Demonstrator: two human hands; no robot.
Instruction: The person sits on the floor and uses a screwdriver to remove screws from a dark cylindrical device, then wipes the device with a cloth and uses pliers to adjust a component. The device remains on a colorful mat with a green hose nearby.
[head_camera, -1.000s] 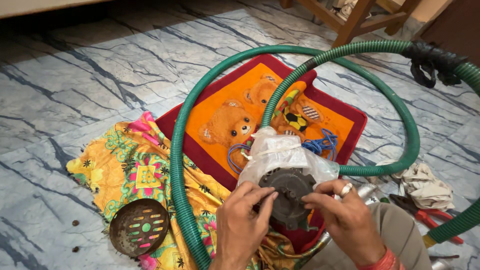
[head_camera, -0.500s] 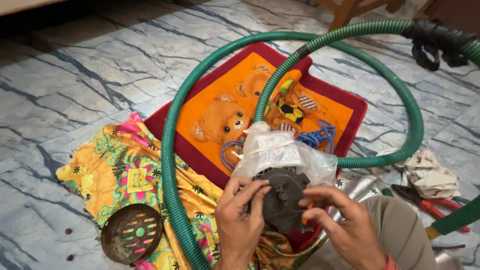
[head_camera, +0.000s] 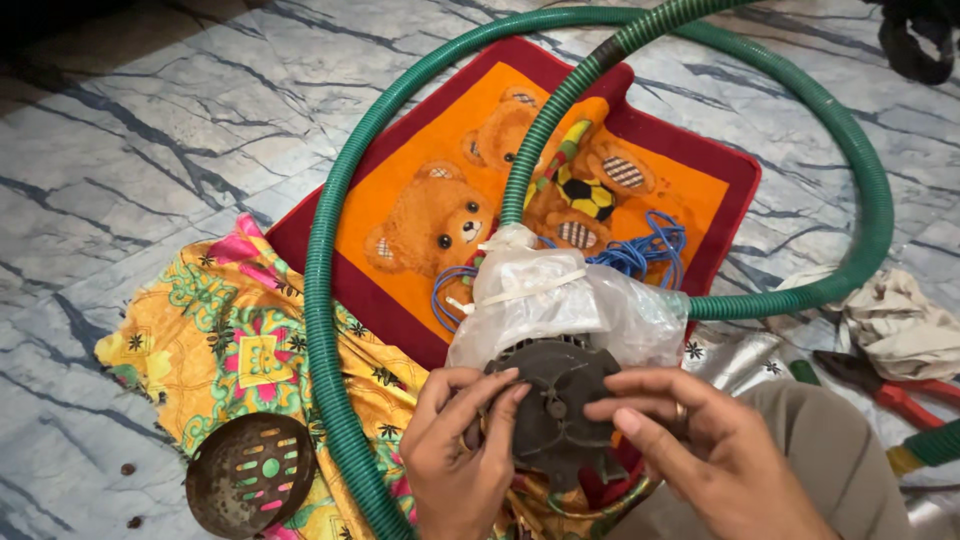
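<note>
A dark round pump part with a fan-like face (head_camera: 552, 408) sits between both hands, near the bottom middle of the head view. My left hand (head_camera: 458, 455) grips its left edge, fingertips on the face. My right hand (head_camera: 700, 455) rests fingers on its right side; a ring shows on one finger. Clear plastic wrap (head_camera: 560, 300), tied with a white strip, covers the part's far end. Blue wires (head_camera: 640, 255) come out from behind the plastic.
A green ribbed hose (head_camera: 325, 300) loops around an orange and red teddy-bear mat (head_camera: 660, 190). A yellow flowered cloth (head_camera: 230, 330) lies at left with a round slotted metal cover (head_camera: 250, 488) on it. Red-handled pliers (head_camera: 885, 385) and a crumpled rag (head_camera: 900, 320) lie at right on the marble floor.
The view has moved closer over the part. My right-hand fingers have shifted from the part's lower edge up onto its right face. My left hand keeps its hold.
</note>
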